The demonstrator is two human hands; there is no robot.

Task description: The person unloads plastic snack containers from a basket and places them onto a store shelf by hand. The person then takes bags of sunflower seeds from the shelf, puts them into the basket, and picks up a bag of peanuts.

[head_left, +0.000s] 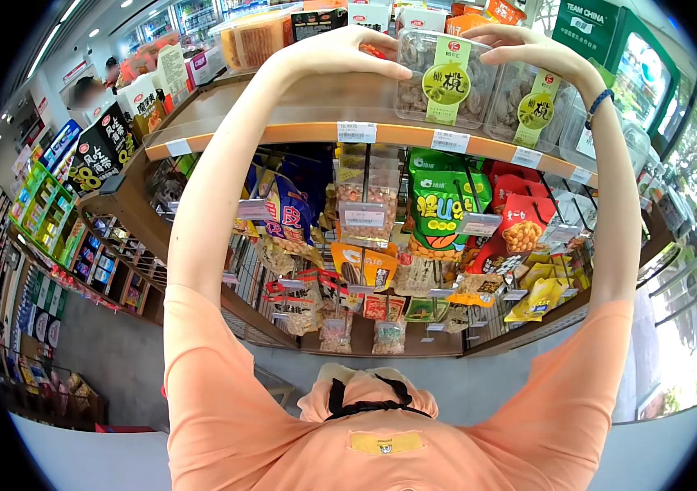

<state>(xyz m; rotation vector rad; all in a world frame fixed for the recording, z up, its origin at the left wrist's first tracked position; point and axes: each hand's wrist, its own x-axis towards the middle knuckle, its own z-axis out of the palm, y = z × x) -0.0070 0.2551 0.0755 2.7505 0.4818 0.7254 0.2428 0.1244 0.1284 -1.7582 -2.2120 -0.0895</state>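
Note:
At the top of the shelf, a clear plastic box of dried olives (407, 92) with a green label stands between my hands. My left hand (357, 54) grips its left side, the thumb lying against the upper left corner. At its upper right corner is my right hand (520, 47), with the thumb on the box and the fingers curled behind it, partly hidden. A second box of dried olives (505, 110) stands close on the right, below my right wrist.
The wooden shelf top (299, 94) has a low clear front rim and price tags (357, 132). Snack bags (447, 200) hang on hooks below. A tub of brown snacks (254, 41) stands at the back left. Another person (87, 94) is far left.

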